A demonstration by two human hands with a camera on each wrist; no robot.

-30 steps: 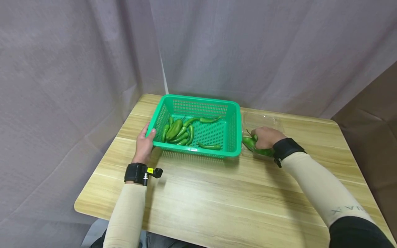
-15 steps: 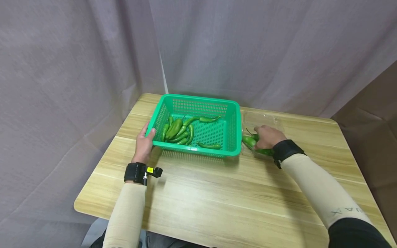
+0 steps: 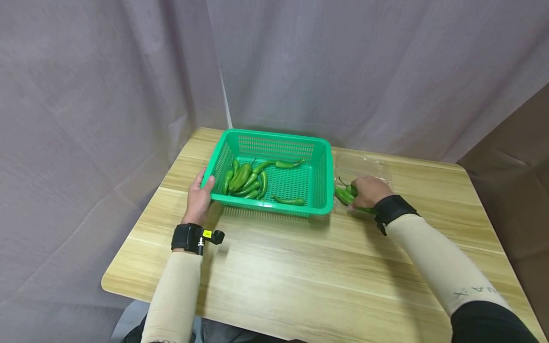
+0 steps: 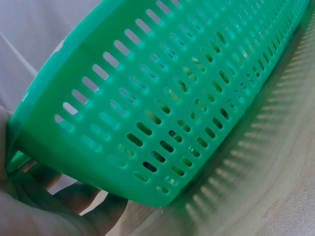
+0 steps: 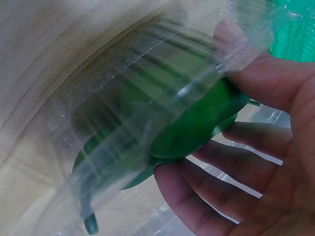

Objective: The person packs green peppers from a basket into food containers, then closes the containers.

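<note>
In the head view my left hand (image 3: 199,202) holds the left end of a green plastic basket (image 3: 321,176). Its thumb lies over the rim, and the left wrist view shows the other fingers (image 4: 74,196) curled beneath it. Inside lie several green peppers (image 3: 242,177), mostly bunched at the left. To the right of the basket, my right hand (image 3: 371,191) reaches into a clear plastic container (image 3: 360,164). Close up in the right wrist view, its thumb and fingers curl round a green pepper (image 5: 197,125), seen partly through the clear wall. Other green peppers are beside it, partly hidden.
Basket and container stand side by side toward the back of a wooden table (image 3: 300,271). A grey curtain (image 3: 343,71) hangs close behind the back edge, with a brown surface (image 3: 519,166) at the right.
My right hand has shifted slightly at the peppers in the clear container. The left hand keeps its hold on the basket, and the peppers in it lie as before.
</note>
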